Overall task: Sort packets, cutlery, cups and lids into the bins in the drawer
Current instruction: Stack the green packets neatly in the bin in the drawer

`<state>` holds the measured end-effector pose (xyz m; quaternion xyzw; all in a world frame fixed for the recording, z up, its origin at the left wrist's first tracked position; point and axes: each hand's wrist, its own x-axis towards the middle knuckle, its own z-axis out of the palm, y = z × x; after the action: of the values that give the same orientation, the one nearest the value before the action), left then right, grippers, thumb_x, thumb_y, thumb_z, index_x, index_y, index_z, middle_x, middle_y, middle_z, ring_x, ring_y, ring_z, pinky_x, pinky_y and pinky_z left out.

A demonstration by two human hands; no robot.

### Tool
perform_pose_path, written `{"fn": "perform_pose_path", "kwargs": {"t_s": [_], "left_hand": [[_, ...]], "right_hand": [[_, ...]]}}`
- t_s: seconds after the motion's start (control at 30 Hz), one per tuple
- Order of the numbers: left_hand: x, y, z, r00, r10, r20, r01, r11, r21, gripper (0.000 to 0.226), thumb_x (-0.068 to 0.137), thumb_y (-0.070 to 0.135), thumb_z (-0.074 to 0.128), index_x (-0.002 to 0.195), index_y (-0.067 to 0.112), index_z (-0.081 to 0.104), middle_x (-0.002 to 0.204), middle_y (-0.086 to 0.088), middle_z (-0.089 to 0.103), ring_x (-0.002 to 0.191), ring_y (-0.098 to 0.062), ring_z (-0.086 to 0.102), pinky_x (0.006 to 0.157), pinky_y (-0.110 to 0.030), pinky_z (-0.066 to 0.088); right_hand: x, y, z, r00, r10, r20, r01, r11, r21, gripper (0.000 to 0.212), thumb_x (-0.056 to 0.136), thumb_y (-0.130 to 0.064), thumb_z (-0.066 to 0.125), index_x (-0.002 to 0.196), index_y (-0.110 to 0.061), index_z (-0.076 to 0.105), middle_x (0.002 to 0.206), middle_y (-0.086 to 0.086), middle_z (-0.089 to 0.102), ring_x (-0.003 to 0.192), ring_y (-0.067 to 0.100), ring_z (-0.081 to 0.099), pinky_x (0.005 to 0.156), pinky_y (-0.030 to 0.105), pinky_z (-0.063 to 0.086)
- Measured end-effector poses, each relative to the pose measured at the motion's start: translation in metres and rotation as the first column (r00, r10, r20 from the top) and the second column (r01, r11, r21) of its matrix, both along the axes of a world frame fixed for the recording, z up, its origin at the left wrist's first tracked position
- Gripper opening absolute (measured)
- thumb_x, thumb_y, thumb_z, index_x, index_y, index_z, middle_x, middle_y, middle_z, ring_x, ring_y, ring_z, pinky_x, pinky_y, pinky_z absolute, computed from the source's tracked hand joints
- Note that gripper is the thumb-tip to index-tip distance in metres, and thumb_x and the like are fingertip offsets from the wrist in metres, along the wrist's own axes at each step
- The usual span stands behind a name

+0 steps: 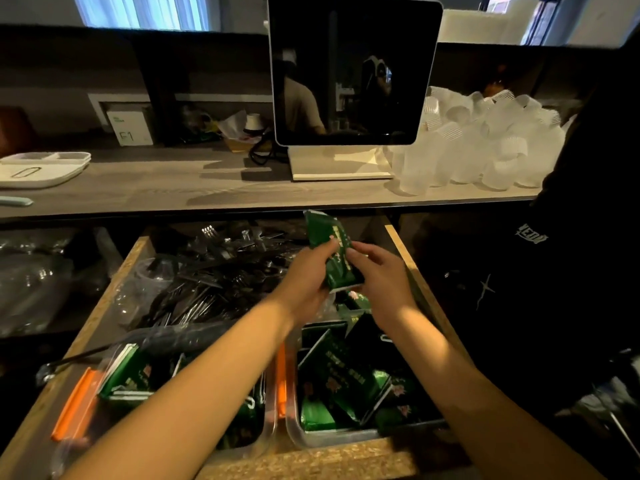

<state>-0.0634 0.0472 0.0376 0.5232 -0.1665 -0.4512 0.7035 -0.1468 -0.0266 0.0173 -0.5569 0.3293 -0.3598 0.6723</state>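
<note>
Both my hands hold a small stack of green packets (331, 245) above the open wooden drawer (412, 268). My left hand (306, 277) grips the stack from the left, its thumb on top. My right hand (379, 277) holds the stack's right side with curled fingers. Below them, a clear bin (313, 436) at the drawer's front right holds many green packets. A second clear bin (266, 426) at the front left holds more green packets (130, 375). Black plastic cutlery (221, 271) lies heaped in the back of the drawer.
Several clear plastic cups (485, 143) are piled on the counter (173, 188) at the right. A dark tablet screen (353, 71) on a white stand is in the middle, a white tray (41, 168) at the left. A person in black clothing (554, 271) stands close on the right.
</note>
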Motion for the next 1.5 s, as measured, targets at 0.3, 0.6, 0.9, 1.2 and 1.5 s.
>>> {"fn": "perform_pose_path", "kwargs": {"t_s": [0.3,0.6,0.9,1.2,1.5], "left_hand": [[0.030,0.077,0.000,0.989,-0.069,-0.132,0.071,0.997,0.008,0.040,0.092,0.033,0.060,0.119,0.005,0.069,0.121,-0.020,0.069,0.108,-0.034,0.066,0.107,-0.050,0.045],[0.063,0.145,-0.009,0.990,0.127,-0.066,-0.131,0.989,-0.062,0.040,0.106,0.028,0.039,0.110,0.002,0.070,0.104,-0.019,0.074,0.091,-0.030,0.074,0.084,-0.047,0.059],[0.093,0.197,-0.031,0.969,0.237,-0.066,-0.237,0.971,0.003,0.042,0.104,0.032,0.046,0.090,0.009,0.079,0.088,-0.010,0.075,0.079,-0.022,0.073,0.083,-0.042,0.057],[0.092,0.197,-0.037,0.961,0.247,-0.126,-0.244,0.969,0.039,0.031,0.099,0.024,0.058,0.124,0.006,0.063,0.122,-0.018,0.069,0.108,-0.036,0.069,0.100,-0.057,0.050],[0.105,0.190,-0.031,0.967,0.248,-0.060,-0.246,0.969,0.038,0.057,0.080,0.033,0.075,0.132,0.015,0.058,0.129,-0.012,0.066,0.114,-0.034,0.065,0.103,-0.059,0.047]], "right_hand": [[0.006,0.049,0.010,0.977,0.182,-0.111,-0.200,0.963,-0.181,0.012,0.089,-0.012,0.068,0.083,-0.005,0.075,0.085,0.011,0.075,0.079,0.024,0.072,0.072,0.035,0.058],[0.007,0.094,0.001,0.954,0.245,-0.171,-0.275,0.944,-0.185,0.011,0.090,-0.016,0.067,0.084,-0.011,0.075,0.073,0.006,0.071,0.067,0.019,0.066,0.071,0.034,0.058],[0.035,0.135,-0.038,0.313,0.043,-0.949,-0.948,0.070,-0.310,0.042,0.083,-0.045,0.071,0.104,-0.008,0.071,0.109,0.007,0.061,0.106,0.020,0.053,0.088,0.025,0.036],[0.033,0.114,0.003,0.867,0.299,-0.398,-0.443,0.829,-0.341,0.003,0.086,-0.015,0.071,0.088,-0.012,0.071,0.075,-0.002,0.070,0.068,0.011,0.065,0.066,0.028,0.047],[0.061,0.103,0.036,0.962,0.105,0.251,-0.089,0.993,-0.073,0.020,0.097,-0.008,0.053,0.114,-0.016,0.062,0.092,0.007,0.067,0.077,0.017,0.066,0.071,0.034,0.058]]}}
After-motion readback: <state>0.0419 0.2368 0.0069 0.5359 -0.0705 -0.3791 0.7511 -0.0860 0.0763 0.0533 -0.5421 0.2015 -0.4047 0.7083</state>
